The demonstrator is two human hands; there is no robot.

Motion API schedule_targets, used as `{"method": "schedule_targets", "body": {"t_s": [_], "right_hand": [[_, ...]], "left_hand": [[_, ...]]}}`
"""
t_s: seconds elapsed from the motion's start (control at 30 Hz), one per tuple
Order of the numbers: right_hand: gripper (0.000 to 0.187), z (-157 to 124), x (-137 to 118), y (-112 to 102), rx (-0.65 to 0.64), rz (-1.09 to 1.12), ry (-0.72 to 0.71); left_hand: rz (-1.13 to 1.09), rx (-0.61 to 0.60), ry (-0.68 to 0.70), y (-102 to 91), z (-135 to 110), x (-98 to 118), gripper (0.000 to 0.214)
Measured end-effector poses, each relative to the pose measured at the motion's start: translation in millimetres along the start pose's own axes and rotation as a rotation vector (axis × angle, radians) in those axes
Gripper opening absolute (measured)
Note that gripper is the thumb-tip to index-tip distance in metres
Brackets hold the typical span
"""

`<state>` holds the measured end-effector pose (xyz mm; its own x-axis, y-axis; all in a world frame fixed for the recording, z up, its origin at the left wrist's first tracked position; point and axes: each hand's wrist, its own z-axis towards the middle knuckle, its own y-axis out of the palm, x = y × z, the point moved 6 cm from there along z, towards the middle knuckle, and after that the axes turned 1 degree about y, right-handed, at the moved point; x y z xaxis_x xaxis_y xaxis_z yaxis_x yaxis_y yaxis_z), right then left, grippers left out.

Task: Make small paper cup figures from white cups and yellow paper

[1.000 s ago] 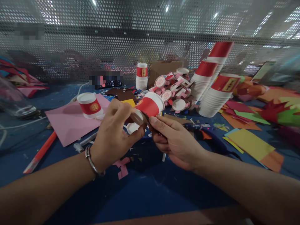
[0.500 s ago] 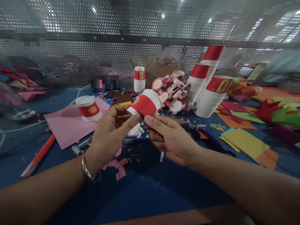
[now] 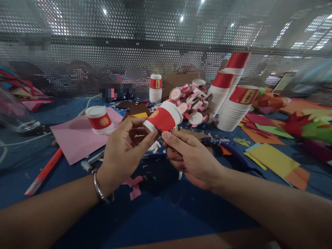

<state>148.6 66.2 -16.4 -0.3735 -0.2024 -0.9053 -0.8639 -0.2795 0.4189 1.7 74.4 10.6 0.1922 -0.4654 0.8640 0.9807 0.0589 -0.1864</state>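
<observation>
Fingers and thumb of my left hand (image 3: 129, 148) are closed round a red and white paper cup (image 3: 164, 117), tilted on its side with its narrow end toward that hand. A gold emblem shows on its red band. My right hand (image 3: 184, 148) is closed in a pinch against the lower side of the cup. A small dark tip pokes out by its thumb; most of that object is hidden in the fingers. To the left, another red and white cup (image 3: 100, 120) stands upside down on a pink paper sheet (image 3: 75, 143).
Stacked paper cups (image 3: 232, 112) stand at right, beside a heap of cut cup pieces (image 3: 189, 100). A blue glue gun (image 3: 233, 154) lies near coloured paper (image 3: 273, 157). An orange stick (image 3: 44, 171) and a clear glass container (image 3: 26, 121) are at left. Perforated metal (image 3: 145, 55) rises behind.
The cup has turned slightly in my left hand, showing more of the gold emblem. Both hands keep nearly the same hold, and the whole view has shifted a little.
</observation>
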Motion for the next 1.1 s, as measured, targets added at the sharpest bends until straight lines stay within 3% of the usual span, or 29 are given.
{"method": "schedule_targets", "body": {"t_s": [0.2,0.5,0.7,1.1], "right_hand": [[0.044,-0.1,-1.8,1.2,-0.022,-0.016,-0.019],[0.045,2.4,8.7,-0.5,0.005,-0.008,0.096],[0.047,0.7,5.8,0.3,0.003,0.002,0.042],[0.041,-0.2,4.4,1.5,-0.002,0.034,-0.017]], "left_hand": [[0.043,0.016,0.044,-3.1,2.5,6.1,0.037],[-0.009,-0.049,-0.017,2.0,3.1,-9.9,0.038],[0.035,-0.012,0.036,0.0,-0.6,-2.3,0.037],[-0.008,0.036,0.018,2.3,-3.6,0.9,0.039]]}}
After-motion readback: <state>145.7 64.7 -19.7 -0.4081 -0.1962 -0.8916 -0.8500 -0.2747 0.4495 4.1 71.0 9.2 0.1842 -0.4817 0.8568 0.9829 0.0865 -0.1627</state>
